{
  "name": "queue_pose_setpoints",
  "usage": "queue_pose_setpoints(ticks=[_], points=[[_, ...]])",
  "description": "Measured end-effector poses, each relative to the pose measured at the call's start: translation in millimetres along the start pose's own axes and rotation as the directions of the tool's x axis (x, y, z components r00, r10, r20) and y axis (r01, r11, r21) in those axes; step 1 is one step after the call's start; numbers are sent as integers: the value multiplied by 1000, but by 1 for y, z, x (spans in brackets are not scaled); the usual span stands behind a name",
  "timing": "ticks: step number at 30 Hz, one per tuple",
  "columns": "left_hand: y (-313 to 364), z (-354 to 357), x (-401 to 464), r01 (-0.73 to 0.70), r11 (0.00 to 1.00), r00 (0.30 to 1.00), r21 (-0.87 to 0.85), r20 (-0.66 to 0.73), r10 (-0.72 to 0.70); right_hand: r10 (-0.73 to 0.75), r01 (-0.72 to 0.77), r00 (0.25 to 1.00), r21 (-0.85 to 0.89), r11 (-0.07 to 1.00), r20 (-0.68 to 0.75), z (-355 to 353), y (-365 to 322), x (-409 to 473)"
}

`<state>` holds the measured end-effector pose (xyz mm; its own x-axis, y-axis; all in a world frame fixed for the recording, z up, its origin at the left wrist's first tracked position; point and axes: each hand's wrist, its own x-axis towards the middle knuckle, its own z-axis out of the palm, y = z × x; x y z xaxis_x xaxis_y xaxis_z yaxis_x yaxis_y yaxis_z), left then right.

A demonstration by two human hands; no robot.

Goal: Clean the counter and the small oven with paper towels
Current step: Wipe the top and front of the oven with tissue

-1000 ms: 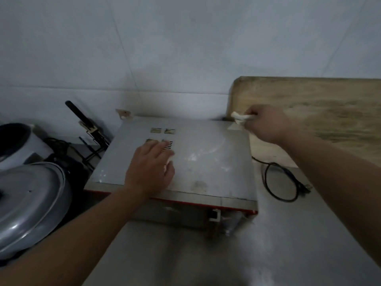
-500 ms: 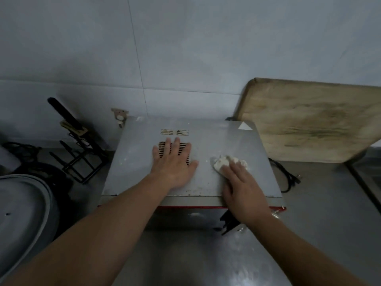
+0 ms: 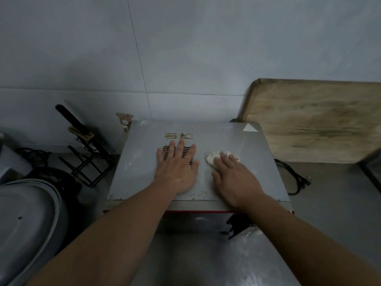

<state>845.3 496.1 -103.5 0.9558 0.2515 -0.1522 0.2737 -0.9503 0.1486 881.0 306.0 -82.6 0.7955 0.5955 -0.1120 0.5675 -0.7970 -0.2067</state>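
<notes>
The small oven is a grey metal box with a red front edge, standing on the steel counter against the tiled wall. My left hand lies flat and spread on the oven's top, covering the vent slots. Just to its right, my right hand presses a crumpled white paper towel onto the top with its fingertips. Most of the wad shows beyond the fingers. Pale smears and crumbs mark the top near the front edge.
A large wooden cutting board leans on the wall at right. A black power cord lies on the counter beside the oven. A black wire rack and a big metal lid stand at left.
A second ago my right hand held the towel at the oven's back right corner. It came down onto the top and has since slid a little away from me. The left hand stayed put.
</notes>
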Motion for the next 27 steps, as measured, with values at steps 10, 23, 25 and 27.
queue_pose_setpoints(ticks=[10,23,25,27], points=[[-1,3,4,37,999,998,-13,-42,-38,28,-32,997,61,998,74,-25,22,157],[1,3,5,72,997,996,-8,-43,-72,-219,217,975,-59,974,-33,3,-1,-15],[1,2,5,74,997,997,-10,-29,-74,-210,209,978,-102,973,-6,11,-3,-57],[1,1,4,73,997,997,-7,-21,-73,-189,193,981,-91,977,44,13,-3,-82]])
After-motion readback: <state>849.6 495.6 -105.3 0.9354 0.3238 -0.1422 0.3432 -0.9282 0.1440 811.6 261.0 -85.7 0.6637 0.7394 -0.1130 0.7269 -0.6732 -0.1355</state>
